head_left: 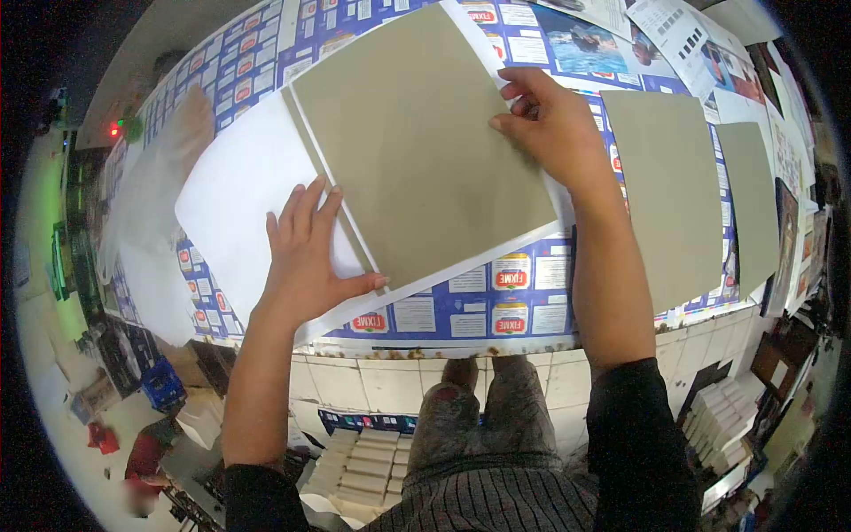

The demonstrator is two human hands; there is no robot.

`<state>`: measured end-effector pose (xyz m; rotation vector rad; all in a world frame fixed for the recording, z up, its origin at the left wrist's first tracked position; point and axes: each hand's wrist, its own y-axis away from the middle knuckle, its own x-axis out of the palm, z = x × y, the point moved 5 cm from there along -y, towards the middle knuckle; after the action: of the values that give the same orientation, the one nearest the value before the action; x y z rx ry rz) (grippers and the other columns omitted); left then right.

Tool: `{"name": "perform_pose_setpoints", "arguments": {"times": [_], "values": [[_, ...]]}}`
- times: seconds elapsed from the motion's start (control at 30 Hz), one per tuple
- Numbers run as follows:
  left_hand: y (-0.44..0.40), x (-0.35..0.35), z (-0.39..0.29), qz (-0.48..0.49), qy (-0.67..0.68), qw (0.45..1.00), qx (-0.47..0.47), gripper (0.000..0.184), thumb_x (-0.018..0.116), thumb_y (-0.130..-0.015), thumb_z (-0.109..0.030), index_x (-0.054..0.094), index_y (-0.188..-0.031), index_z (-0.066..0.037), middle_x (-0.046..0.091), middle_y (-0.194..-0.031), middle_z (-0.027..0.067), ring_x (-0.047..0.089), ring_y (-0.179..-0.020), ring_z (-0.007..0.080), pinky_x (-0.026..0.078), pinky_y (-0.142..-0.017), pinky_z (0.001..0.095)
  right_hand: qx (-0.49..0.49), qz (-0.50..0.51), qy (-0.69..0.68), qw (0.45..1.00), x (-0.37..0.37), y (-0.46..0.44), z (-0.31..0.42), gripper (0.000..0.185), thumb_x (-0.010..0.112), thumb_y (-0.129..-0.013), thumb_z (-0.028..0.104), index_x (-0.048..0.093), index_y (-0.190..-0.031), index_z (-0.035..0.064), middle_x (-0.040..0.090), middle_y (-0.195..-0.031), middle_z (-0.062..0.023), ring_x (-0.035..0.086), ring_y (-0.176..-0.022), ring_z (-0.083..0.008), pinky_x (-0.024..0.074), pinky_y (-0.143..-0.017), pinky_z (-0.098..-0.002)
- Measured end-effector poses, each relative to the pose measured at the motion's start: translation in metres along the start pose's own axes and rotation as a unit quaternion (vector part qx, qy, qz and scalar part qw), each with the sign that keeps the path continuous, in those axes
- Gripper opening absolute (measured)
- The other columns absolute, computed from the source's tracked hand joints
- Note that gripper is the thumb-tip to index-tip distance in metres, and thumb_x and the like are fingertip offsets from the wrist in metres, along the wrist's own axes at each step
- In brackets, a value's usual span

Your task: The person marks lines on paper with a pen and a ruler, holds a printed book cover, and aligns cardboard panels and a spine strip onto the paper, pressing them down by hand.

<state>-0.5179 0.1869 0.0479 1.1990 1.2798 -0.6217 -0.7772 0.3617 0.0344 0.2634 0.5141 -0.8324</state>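
Note:
A large grey-brown board [425, 151] lies on a white paper sheet [239, 186], whose margin shows along the board's right and lower edges. A narrow strip of the same board [306, 133] runs beside its left edge, with a thin white gap between them. My left hand [306, 253] is spread open, fingertips on the strip and thumb near the board's lower left corner. My right hand [550, 124] is at the board's upper right edge, with its thumb on the board and its fingers curled at the edge. What lies under those fingers is partly hidden.
Two more grey-brown boards [669, 195] [746, 204] lie on the right. Blue printed label sheets [510, 293] cover the table. Printed papers [674, 44] lie at the back right, and a translucent plastic sheet [155, 213] at the left. Pale stacks [363, 465] stand below the table.

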Motion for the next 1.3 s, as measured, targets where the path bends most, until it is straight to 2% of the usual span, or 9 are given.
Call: {"name": "perform_pose_setpoints", "arguments": {"times": [0.07, 0.13, 0.43, 0.7, 0.93, 1.0, 1.07, 1.2, 1.3], "values": [[-0.001, -0.001, -0.001, 0.005, 0.0, 1.0, -0.002, 0.119, 0.086, -0.057, -0.059, 0.034, -0.148, -0.005, 0.023, -0.157, 0.0168, 0.016, -0.146, 0.0395, 0.012, -0.113, 0.0677, -0.001, 0.0, 0.018, 1.0, 0.0, 0.0, 0.002, 0.049, 0.076, -0.078, 0.007, 0.062, -0.124, 0.004, 0.068, -0.102, -0.005, 0.06, -0.085, -0.0137, 0.0521, -0.08, -0.0296], [-0.001, 0.0, 0.0, 0.01, 0.0, 1.0, -0.007, 0.118, 0.086, -0.057, -0.059, 0.034, -0.148, -0.005, 0.023, -0.157, 0.0168, 0.016, -0.146, 0.0394, 0.013, -0.113, 0.0677, -0.031, -0.011, 0.039, 0.999, 0.002, -0.001, 0.002, 0.047, 0.078, -0.075, 0.008, 0.063, -0.119, 0.0048, 0.07, -0.102, -0.0105, 0.067, -0.087, -0.0228, 0.0551, -0.079, -0.0343], [0.0, -0.001, -0.001, 0.024, -0.005, 1.0, -0.017, 0.123, 0.088, -0.054, -0.056, 0.03, -0.151, -0.007, 0.021, -0.158, 0.0181, 0.014, -0.148, 0.0396, 0.011, -0.116, 0.0648, -0.034, 0.001, -0.012, 0.999, -0.004, -0.003, -0.008, 0.045, 0.079, -0.073, 0.009, 0.064, -0.115, 0.0046, 0.071, -0.101, -0.0107, 0.068, -0.089, -0.0236, 0.0553, -0.078, -0.036], [0.0, 0.0, 0.001, 0.009, 0.0, 1.0, 0.002, 0.118, 0.085, -0.058, -0.059, 0.033, -0.149, -0.005, 0.022, -0.157, 0.0165, 0.015, -0.146, 0.04, 0.012, -0.114, 0.0679, -0.039, 0.017, 0.01, 0.999, -0.003, -0.003, -0.004, 0.047, 0.079, -0.072, 0.009, 0.062, -0.116, 0.0036, 0.07, -0.102, -0.011, 0.067, -0.089, -0.0248, 0.0548, -0.08, -0.0356], [0.002, 0.0, 0.005, 0.01, 0.002, 1.0, -0.022, 0.123, 0.088, -0.055, -0.057, 0.03, -0.151, -0.007, 0.02, -0.158, 0.0173, 0.015, -0.147, 0.0401, 0.012, -0.115, 0.0665, -0.076, 0.021, 0.033, 0.996, -0.003, -0.002, -0.005, 0.047, 0.076, -0.075, 0.008, 0.061, -0.119, 0.0038, 0.07, -0.103, -0.0115, 0.067, -0.09, -0.0259, 0.0539, -0.081, -0.0356], [0.002, 0.003, 0.009, -0.001, 0.006, 1.0, 0.015, 0.12, 0.084, -0.058, -0.062, 0.031, -0.15, -0.007, 0.021, -0.158, 0.0169, 0.016, -0.147, 0.0408, 0.012, -0.114, 0.0685, -0.056, 0.027, 0.029, 0.998, -0.001, -0.004, -0.008, 0.048, 0.076, -0.076, 0.009, 0.06, -0.121, 0.0032, 0.069, -0.105, -0.009, 0.064, -0.092, -0.0207, 0.0529, -0.081, -0.0337], [0.006, 0.008, 0.015, -0.014, 0.0, 1.0, 0.002, 0.118, 0.08, -0.06, -0.067, 0.032, -0.15, -0.008, 0.021, -0.158, 0.0165, 0.017, -0.147, 0.0408, 0.012, -0.113, 0.0696, -0.03, 0.023, 0.003, 0.999, 0.002, -0.004, -0.012, 0.051, 0.076, -0.075, 0.003, 0.06, -0.124, 0.0044, 0.067, -0.106, -0.0065, 0.06, -0.091, -0.0164, 0.051, -0.083, -0.0302], [0.008, 0.013, 0.016, -0.06, -0.001, 0.997, 0.046, 0.117, 0.069, -0.063, -0.079, 0.033, -0.15, -0.01, 0.022, -0.158, 0.0155, 0.018, -0.146, 0.0408, 0.012, -0.111, 0.0723, -0.009, 0.042, -0.001, 0.999, 0.004, -0.005, -0.011, 0.05, 0.076, -0.078, 0.004, 0.06, -0.125, 0.0033, 0.067, -0.107, -0.0061, 0.059, -0.093, -0.0159, 0.05, -0.085, -0.0299], [0.008, 0.017, 0.018, -0.072, -0.007, 0.996, 0.051, 0.119, 0.067, -0.063, -0.082, 0.031, -0.151, -0.011, 0.022, -0.158, 0.0151, 0.017, -0.146, 0.0397, 0.013, -0.111, 0.0726, -0.018, 0.043, 0.007, 0.999, 0.005, -0.007, -0.012, 0.051, 0.076, -0.079, 0.005, 0.059, -0.127, 0.0031, 0.067, -0.107, -0.0064, 0.059, -0.094, -0.0162, 0.0499, -0.085, -0.0303]]}}
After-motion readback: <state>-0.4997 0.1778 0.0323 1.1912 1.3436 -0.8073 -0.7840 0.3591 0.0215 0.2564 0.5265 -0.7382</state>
